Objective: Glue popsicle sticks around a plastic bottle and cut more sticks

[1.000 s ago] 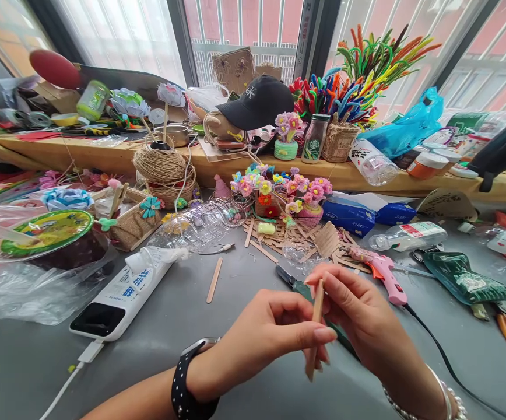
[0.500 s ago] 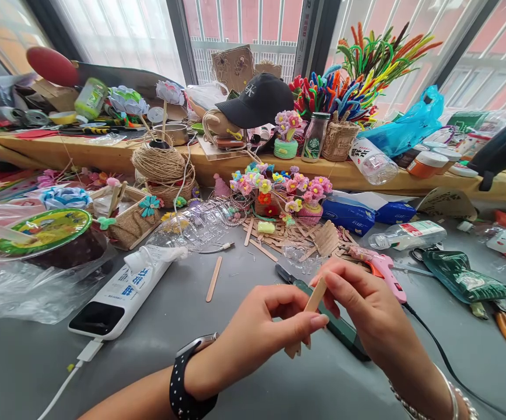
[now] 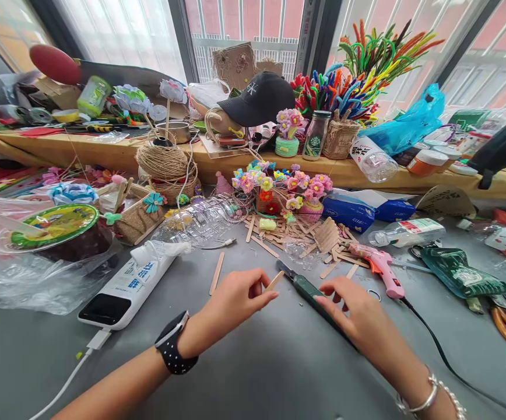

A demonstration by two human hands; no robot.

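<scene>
My left hand (image 3: 235, 294), with a watch at the wrist, is closed on a short wooden craft stick (image 3: 276, 280). One end of the stick sticks out past the fingertips; the rest is hidden in the hand. My right hand (image 3: 355, 312) is open, its curved fingers apart over the dark green handle of a slim tool (image 3: 309, 290) with a narrow black tip. Whether the fingertips touch that handle I cannot tell. Another craft stick (image 3: 217, 273) lies beyond my left hand. A pile of craft sticks (image 3: 297, 236) spreads out farther back.
A pink glue gun (image 3: 382, 269) and its black cord lie to the right. Beyond are a green pouch (image 3: 458, 273) and orange-handled scissors (image 3: 504, 326). On the left are a white device with a dark screen (image 3: 106, 309) and a lidded bowl in plastic (image 3: 56, 224).
My hands have come apart: the left moved left with a stick, the right let go and now hovers at the green tool. More sticks and a small ring show beside the glue gun.
</scene>
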